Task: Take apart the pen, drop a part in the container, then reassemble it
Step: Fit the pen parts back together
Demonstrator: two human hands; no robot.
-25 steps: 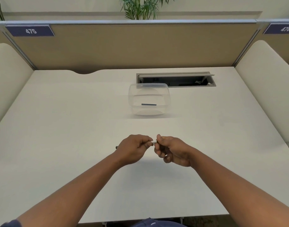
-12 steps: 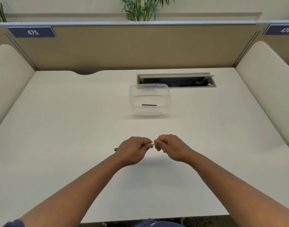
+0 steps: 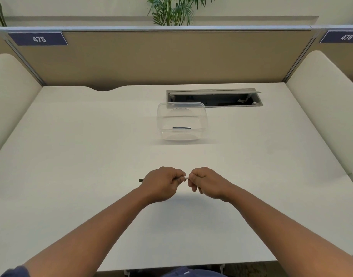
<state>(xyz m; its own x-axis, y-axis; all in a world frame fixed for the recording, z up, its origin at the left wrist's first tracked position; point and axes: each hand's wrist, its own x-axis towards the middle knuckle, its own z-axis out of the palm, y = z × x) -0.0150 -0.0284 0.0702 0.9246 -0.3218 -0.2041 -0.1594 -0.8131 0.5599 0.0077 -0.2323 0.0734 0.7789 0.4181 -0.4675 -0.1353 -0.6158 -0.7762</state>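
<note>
Two hands: both are low over the near middle of the tabletop [image 3: 71, 156], knuckles up, nearly touching each other.
Left hand [image 3: 161, 183]: curled closed around the pen [image 3: 141, 180]; only a dark tip pokes out past its left side.
Right hand [image 3: 206, 181]: fingers pinched shut on the other end, where a small white bit [image 3: 186, 177] shows in the gap between the two hands.
Pen: held sideways between the hands, just above the surface as far as I can tell; most of it is hidden inside the fists.
Container [image 3: 181, 121]: clear tub, further back and a touch right of centre, well apart from the hands.
Dark part [image 3: 181, 127]: short dark strip lying flat on the tub's bottom, looks like a pen piece already dropped in.
Cable hatch [image 3: 213, 97]: open slot in the tabletop right behind the tub.
Step in hand: my guess is twisting or pulling at the white end, though whether it's coming off or going back on I honestly can't say.
Next move: probably needs a steady grip on the left and a straight pull or turn on the right, then a reach forward to the tub.
</note>
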